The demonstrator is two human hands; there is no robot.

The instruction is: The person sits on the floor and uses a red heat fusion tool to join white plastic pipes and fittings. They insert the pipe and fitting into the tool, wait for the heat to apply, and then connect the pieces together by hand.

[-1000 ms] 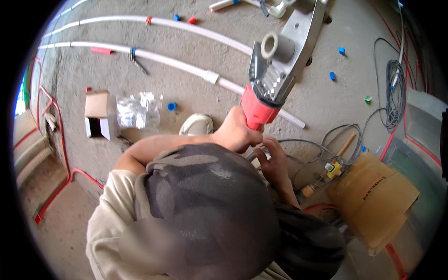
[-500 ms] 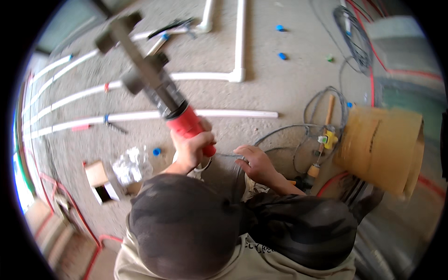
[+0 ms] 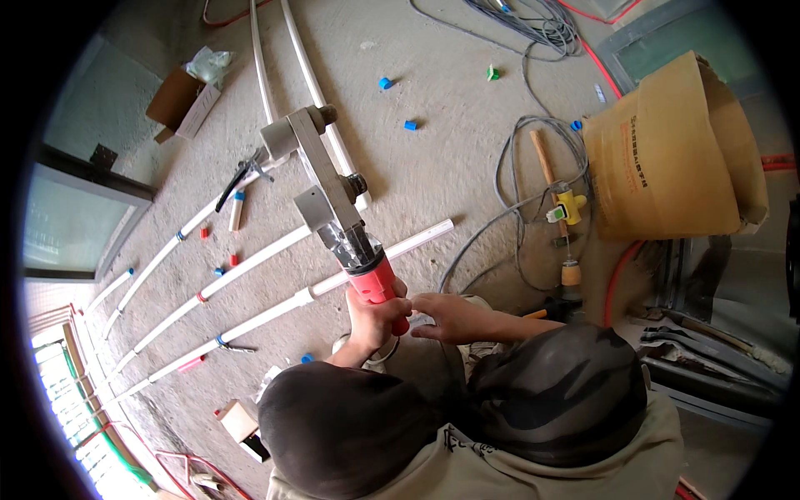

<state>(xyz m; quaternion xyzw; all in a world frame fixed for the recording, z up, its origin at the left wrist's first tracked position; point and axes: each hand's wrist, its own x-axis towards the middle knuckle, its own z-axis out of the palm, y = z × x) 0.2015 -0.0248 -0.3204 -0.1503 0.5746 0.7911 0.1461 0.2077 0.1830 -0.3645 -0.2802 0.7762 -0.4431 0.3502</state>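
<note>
My left hand (image 3: 371,321) is wrapped around the red handle of a pipe fusion welder (image 3: 377,282). Its flat grey heating bar, with round sockets on both sides, points up and away from me over the pipes. My right hand (image 3: 454,319) is beside the handle's lower end, with fingers extended toward my left hand. Whether the two touch is unclear. Just beyond the handle, a white plastic pipe (image 3: 421,239) lies across the floor with its free end to the right. Another white pipe (image 3: 260,260) passes behind the heating bar.
A large cardboard box (image 3: 667,158) stands at right. Beside it are coiled grey cable (image 3: 510,179) and a yellow valve fitting (image 3: 569,205). Blue caps (image 3: 385,83) and a green one (image 3: 492,73) dot the floor. An opened small carton (image 3: 185,102) sits far left.
The view has swung, so the pipes now slant upward to the right. The welder appears lower and more to the right, still in my left hand. My right hand has come closer to its handle.
</note>
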